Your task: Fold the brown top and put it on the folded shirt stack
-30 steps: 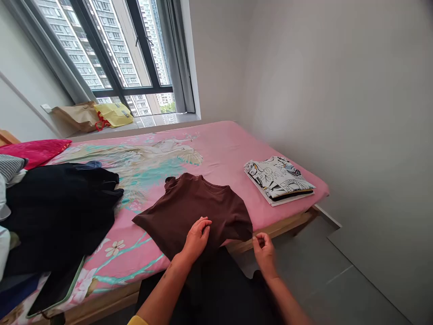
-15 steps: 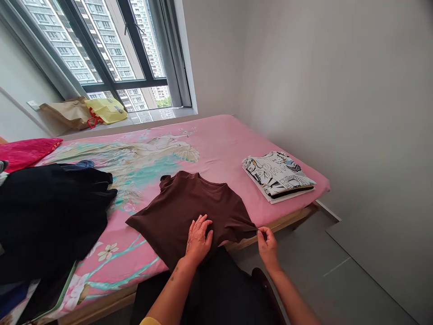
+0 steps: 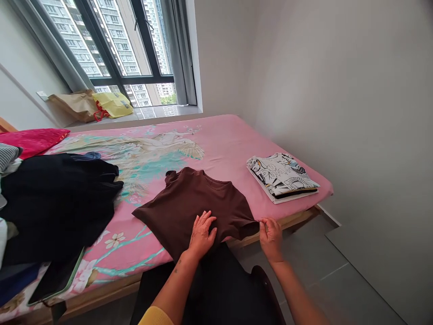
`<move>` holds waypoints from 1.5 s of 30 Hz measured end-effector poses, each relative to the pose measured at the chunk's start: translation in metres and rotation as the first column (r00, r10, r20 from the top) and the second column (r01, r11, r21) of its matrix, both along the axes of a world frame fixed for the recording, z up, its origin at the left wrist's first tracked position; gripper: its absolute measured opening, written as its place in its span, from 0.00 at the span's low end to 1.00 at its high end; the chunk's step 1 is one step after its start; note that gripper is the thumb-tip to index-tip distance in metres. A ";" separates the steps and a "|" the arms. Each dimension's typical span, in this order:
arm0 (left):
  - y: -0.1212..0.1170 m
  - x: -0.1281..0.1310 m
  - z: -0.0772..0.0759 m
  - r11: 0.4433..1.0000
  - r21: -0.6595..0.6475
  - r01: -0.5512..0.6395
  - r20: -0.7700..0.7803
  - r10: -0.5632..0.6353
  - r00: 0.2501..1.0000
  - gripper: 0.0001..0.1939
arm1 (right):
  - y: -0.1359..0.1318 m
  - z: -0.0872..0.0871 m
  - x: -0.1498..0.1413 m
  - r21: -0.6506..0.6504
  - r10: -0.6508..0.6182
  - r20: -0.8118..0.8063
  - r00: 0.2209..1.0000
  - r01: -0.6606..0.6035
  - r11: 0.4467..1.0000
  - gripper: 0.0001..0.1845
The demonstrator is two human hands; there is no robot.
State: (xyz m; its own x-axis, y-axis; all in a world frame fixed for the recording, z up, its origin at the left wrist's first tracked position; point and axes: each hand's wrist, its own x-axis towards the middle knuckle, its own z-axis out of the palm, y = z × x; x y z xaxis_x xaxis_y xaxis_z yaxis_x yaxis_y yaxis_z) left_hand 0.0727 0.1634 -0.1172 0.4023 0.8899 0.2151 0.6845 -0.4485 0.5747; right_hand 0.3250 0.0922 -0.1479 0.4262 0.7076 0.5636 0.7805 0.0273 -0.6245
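Observation:
A dark brown T-shirt (image 3: 192,203) lies spread at the front edge of the bed, its neckline facing away from me. My left hand (image 3: 203,232) rests flat on the middle of the shirt, fingers stretched out. At the shirt's right side, my right hand (image 3: 270,232) pinches the edge of the sleeve between thumb and fingers, just past the bed's edge. Farther right on the bed sits a stack of folded shirts (image 3: 282,176), the top one white with black line drawings.
Dark clothes (image 3: 61,203) are heaped on the left of the pink floral bedsheet (image 3: 223,140), beside a flat dark device with a green edge (image 3: 57,280). A red pillow (image 3: 37,142) lies behind. Paper and yellow bags (image 3: 115,104) stand on the window sill.
The view has shifted slightly, showing more of the left side. My right hand still pinches the sleeve, pulled slightly outward and up; my left hand stays on the shirt.

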 end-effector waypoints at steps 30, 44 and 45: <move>-0.140 -0.053 -0.027 0.567 -0.821 0.068 0.570 0.805 0.164 0.27 | -0.044 -0.003 -0.077 -0.215 -0.192 -0.977 0.098 -0.446 0.869 0.26; -0.157 -0.040 -0.012 0.389 -0.906 0.166 0.423 0.842 0.335 0.18 | -0.016 -0.011 -0.072 -0.189 -0.223 -0.973 -0.062 -0.341 0.921 0.15; -0.156 -0.041 -0.013 0.408 -0.898 0.166 0.440 0.836 0.327 0.18 | -0.015 -0.010 -0.071 -0.185 -0.217 -0.975 -0.054 -0.350 0.918 0.14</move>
